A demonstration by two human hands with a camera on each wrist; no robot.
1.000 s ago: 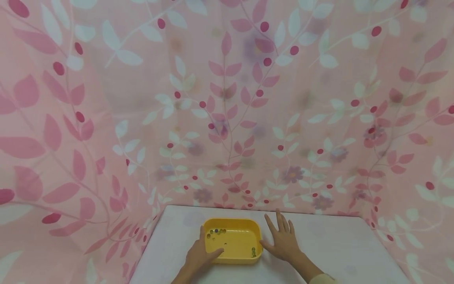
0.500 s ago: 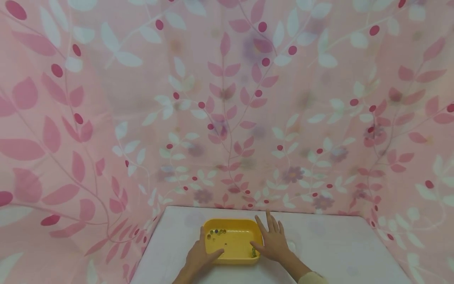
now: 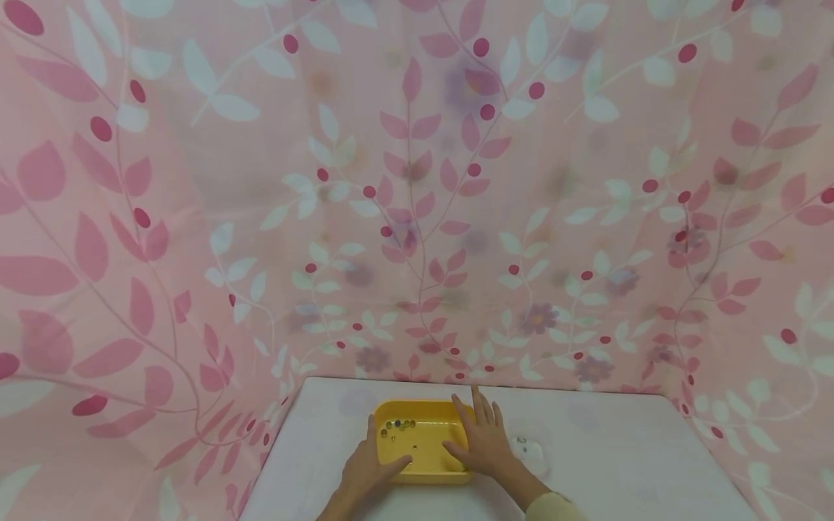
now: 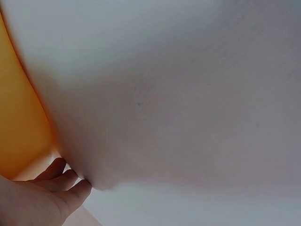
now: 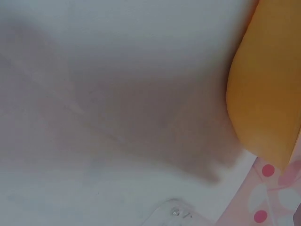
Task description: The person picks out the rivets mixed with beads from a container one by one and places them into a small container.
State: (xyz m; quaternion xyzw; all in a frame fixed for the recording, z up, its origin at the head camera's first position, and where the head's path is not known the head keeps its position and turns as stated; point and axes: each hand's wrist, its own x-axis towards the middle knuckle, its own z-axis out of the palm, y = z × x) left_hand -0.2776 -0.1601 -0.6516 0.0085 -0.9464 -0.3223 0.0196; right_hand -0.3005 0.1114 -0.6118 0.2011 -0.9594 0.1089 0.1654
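Note:
A shallow yellow tray [image 3: 433,449] lies on the table, with several small glass marbles [image 3: 399,425] at its back left, amber, green and blue. My left hand [image 3: 365,463] rests at the tray's front left corner. Its thumb reaches over the rim, while the other fingers [image 4: 59,181] lie fairly straight beside the outer wall, tips at the tabletop. Over the tray's right end is my right hand [image 3: 485,441], fingers spread and thumb stretched inward above the tray floor. It covers the front right corner inside. Whether it touches the rim, I cannot tell.
A clear plastic piece [image 3: 529,456] lies on the white tabletop [image 3: 612,449] just right of my right hand. Pink leaf-patterned cloth [image 3: 417,217] hangs behind the table and along both sides.
My right hand has moved left from beside the tray to over its right end, hiding the green marbles there and uncovering the clear plastic piece. The left hand and tray have stayed put.

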